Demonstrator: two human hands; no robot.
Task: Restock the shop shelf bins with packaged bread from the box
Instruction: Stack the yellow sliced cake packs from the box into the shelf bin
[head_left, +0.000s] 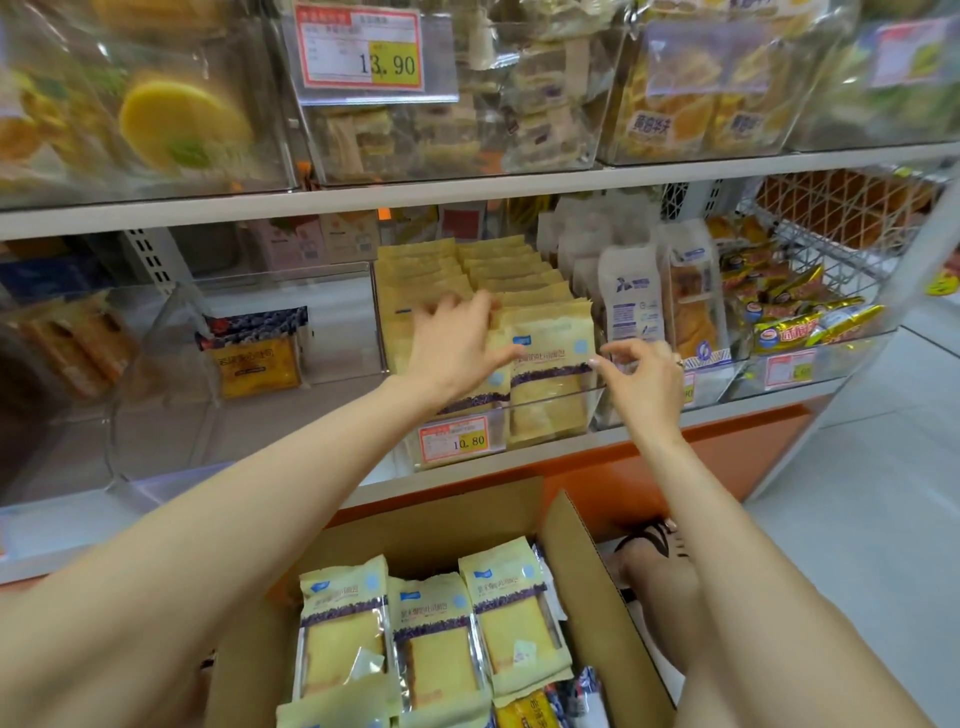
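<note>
A clear shelf bin (550, 410) on the lower shelf is packed with two rows of pale yellow bread packets (550, 358). My left hand (457, 343) lies on the tops of the packets in the left row, fingers spread and fairly straight. My right hand (644, 379) hovers at the bin's right front corner, fingers loosely curled, holding nothing. Below, an open cardboard box (587, 571) holds several of the same bread packets (431, 629) standing upright.
An orange price tag (453, 441) reading 10.80 is on the bin front. To the left stands a nearly empty clear bin (156, 395) with one blueberry bread pack (257, 353). White packets (631, 301) and gold snack bags (810, 322) fill bins to the right. Upper bins hang above.
</note>
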